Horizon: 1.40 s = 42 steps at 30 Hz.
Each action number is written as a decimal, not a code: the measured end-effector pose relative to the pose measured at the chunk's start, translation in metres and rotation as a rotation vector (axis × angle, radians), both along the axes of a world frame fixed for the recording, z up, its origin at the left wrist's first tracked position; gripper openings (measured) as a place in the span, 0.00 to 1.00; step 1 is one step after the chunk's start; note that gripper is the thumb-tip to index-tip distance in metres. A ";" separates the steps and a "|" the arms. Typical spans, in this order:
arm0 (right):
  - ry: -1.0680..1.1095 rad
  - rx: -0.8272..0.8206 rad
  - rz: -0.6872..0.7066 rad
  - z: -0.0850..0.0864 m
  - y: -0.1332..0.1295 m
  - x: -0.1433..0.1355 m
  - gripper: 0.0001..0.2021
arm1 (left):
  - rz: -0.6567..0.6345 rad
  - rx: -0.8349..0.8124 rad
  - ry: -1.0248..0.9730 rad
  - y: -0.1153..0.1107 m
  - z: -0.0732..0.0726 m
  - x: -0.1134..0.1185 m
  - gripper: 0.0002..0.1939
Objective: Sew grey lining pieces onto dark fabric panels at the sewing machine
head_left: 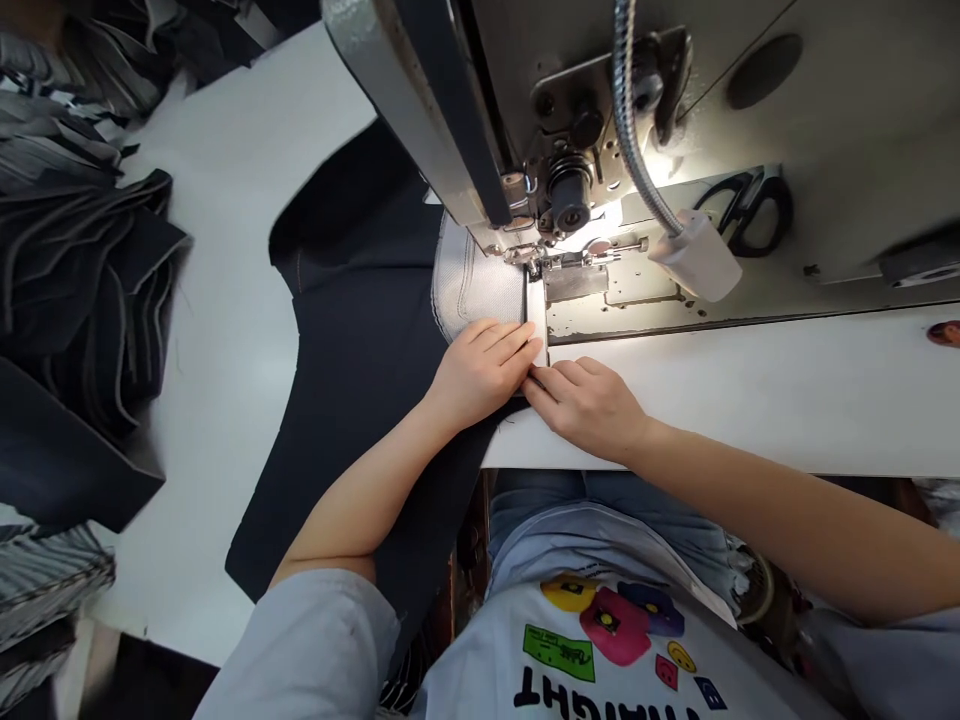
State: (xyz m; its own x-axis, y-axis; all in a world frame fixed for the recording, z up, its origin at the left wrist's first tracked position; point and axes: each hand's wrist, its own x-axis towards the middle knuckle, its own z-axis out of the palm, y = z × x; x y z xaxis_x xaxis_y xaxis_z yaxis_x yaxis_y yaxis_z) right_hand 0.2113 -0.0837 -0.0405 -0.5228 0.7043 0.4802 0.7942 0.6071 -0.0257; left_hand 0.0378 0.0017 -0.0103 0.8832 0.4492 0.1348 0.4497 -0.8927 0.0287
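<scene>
1. Dark cloth [360, 350] lies beneath my left grip [486, 370], spreading leftward from it over the worktop [210, 300] and running down past that forearm toward my lap.
2. Sewing looks partway along, I judge: beyond both grips a white strip [536, 318] reaches up to the needle area of the sewing machine [570, 160], and the pale patch [487, 280] just beyond my left grip carries curved lines that look like finished stitching.
3. Left over, it seems, is the stretch of strip between the needle area and my fingers; how much of the edge beneath my grips is sewn I cannot tell.
4. My left grip has its fingers together, laid over the strip; whether the thumb clamps below is hidden. My right grip [586, 408] is narrow, thumb and finger pinching the cloth's edge beside the left fingertips.
5. Cloth surface: near-black, matt, mostly smooth, with one shallow crease and a curved far edge beyond my left grip. The patch is paler, finely textured, its rim dark.
</scene>
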 end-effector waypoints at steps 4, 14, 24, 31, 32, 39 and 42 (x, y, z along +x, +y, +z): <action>0.000 -0.046 -0.016 0.001 -0.005 0.003 0.15 | -0.038 0.001 -0.007 0.000 0.001 -0.004 0.16; 0.039 0.028 -0.062 0.003 -0.005 0.011 0.16 | -0.097 -0.075 0.065 -0.006 -0.002 -0.017 0.23; -0.034 0.063 0.025 0.002 -0.003 0.014 0.15 | -0.067 -0.024 0.006 -0.009 -0.007 -0.016 0.19; -0.013 -0.024 0.006 0.004 -0.006 0.015 0.13 | -0.050 -0.030 -0.001 -0.012 -0.006 -0.015 0.20; -0.017 -0.053 -0.008 0.005 -0.007 0.015 0.13 | -0.042 -0.028 0.000 -0.010 -0.007 -0.014 0.19; -0.078 -0.133 -0.177 0.008 0.000 0.010 0.14 | 0.006 0.016 -0.010 0.009 -0.013 -0.005 0.19; -0.104 -0.130 -0.186 0.009 0.008 0.014 0.14 | 0.034 0.053 -0.020 0.021 -0.015 -0.001 0.18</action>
State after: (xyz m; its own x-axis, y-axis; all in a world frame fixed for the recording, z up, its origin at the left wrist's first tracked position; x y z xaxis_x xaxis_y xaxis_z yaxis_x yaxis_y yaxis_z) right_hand 0.2249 -0.0759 -0.0313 -0.4206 0.8451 0.3299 0.8943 0.4474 -0.0059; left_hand 0.0365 0.0223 -0.0257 0.8643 0.4709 0.1769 0.4797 -0.8774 -0.0083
